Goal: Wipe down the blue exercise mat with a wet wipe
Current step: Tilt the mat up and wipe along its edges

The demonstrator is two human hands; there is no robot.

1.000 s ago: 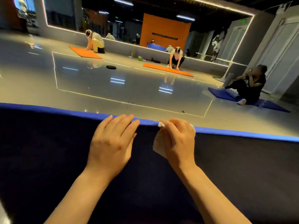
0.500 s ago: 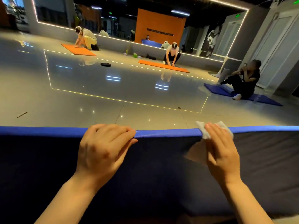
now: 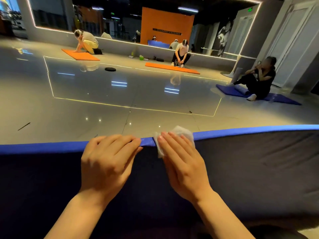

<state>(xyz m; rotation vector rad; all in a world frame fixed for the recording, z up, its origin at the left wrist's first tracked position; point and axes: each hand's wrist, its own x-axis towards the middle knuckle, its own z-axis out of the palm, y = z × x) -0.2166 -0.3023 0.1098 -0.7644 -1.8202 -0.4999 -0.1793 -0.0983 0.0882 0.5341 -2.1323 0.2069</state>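
Note:
The blue exercise mat [image 3: 259,169] fills the lower half of the head view, dark in shadow with a bright blue far edge. My left hand [image 3: 107,163] lies on the mat, its fingers bent over that far edge. My right hand [image 3: 184,164] lies beside it with straight fingers, pressing a white wet wipe [image 3: 179,133] onto the far edge. The wipe sticks out past my fingertips and beside my index finger.
Beyond the mat is a glossy grey floor [image 3: 103,100]. Two people crouch at orange mats [image 3: 170,67] near the mirrored wall. A person sits on another blue mat [image 3: 229,91] at the right. A black weight plate [image 3: 110,69] lies on the floor.
My right hand slid the wipe along the far edge to the right, then back left until it is close beside my left hand. The left hand stayed on the edge.

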